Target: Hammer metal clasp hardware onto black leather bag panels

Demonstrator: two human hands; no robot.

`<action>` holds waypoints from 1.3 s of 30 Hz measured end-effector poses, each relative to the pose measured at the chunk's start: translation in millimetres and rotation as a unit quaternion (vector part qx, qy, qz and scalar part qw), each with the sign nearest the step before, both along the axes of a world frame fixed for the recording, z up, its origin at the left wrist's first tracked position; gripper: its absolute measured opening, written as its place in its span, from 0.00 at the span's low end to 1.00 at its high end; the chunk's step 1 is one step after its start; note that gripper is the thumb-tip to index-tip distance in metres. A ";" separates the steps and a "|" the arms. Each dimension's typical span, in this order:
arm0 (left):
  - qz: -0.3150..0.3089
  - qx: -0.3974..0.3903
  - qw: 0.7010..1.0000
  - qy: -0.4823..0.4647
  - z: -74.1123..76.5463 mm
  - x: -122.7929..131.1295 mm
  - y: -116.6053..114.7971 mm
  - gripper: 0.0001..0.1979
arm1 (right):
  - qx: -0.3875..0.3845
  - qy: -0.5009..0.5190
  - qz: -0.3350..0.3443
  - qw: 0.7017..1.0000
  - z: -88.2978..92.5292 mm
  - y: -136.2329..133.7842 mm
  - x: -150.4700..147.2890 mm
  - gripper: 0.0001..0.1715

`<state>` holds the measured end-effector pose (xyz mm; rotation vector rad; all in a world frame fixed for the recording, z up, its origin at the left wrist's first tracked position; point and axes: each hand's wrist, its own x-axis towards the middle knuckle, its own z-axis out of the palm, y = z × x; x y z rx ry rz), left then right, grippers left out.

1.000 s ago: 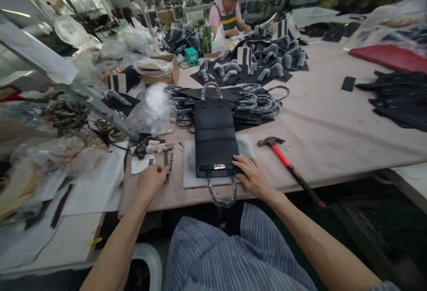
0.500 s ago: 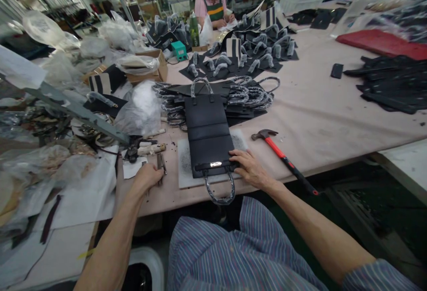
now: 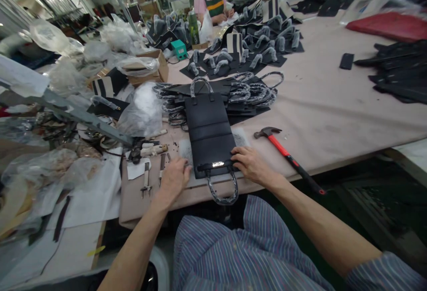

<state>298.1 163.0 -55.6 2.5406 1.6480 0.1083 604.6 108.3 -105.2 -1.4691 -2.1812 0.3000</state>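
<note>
A black handbag panel [image 3: 211, 133] lies flat over a pale board [image 3: 240, 137], with a plastic-wrapped handle at each end and a shiny metal plate [image 3: 218, 164] near its lower edge. My right hand [image 3: 252, 165] grips the panel's lower right edge with bent fingers. Just left of the panel is my left hand [image 3: 174, 179], its fingers closed in a pinch; whatever they hold is too small or hidden to make out. Beside that hand lie a slim metal rod tool [image 3: 162, 166] and a metal divider-like tool [image 3: 146, 180].
To the right lies a claw hammer [image 3: 283, 151] with a red and black handle. Behind the panel are stacked wrapped-handle bag pieces [image 3: 250, 97]. Plastic bags [image 3: 143, 109] crowd the left, by a slanted metal bar [image 3: 90, 117]. A co-worker [image 3: 213, 2] sits across the table.
My left hand has moved right, from the metal tools to the handbag panel's left side. My right hand stays at the panel's right edge. The view has shifted slightly.
</note>
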 end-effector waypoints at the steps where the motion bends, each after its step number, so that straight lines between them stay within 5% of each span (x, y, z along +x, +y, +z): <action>1: -0.055 -0.013 0.998 -0.021 -1.3 12.3 -4.2 0.08 | -0.002 -0.031 0.010 0.999 5.8 2.3 -1.8 0.08; 5: -0.192 -0.003 0.981 0.032 -6.1 44.1 -8.4 0.05 | -0.031 -0.195 0.101 0.975 29.9 10.3 -8.5 0.11; 11: -0.295 0.029 0.946 0.132 -0.9 59.3 -1.3 0.09 | -0.033 -0.328 0.208 0.921 48.0 18.9 -21.7 0.10; 19: -0.359 0.008 0.933 0.004 -16.7 12.6 13.2 0.17 | -0.022 -0.197 0.191 0.961 30.4 16.2 -2.4 0.12; 25: -0.442 0.037 0.890 -0.110 -39.0 -17.2 16.7 0.21 | -0.003 -0.127 0.239 0.963 18.5 12.7 12.0 0.14; 33: -0.364 0.094 0.910 -0.175 -52.9 -9.2 -2.3 0.21 | 0.004 -0.061 0.231 0.971 11.5 11.0 11.9 0.21; 39: -0.309 0.133 0.917 -0.214 -65.1 3.7 -25.0 0.18 | 0.078 0.022 0.093 0.992 -8.8 -16.1 1.8 0.22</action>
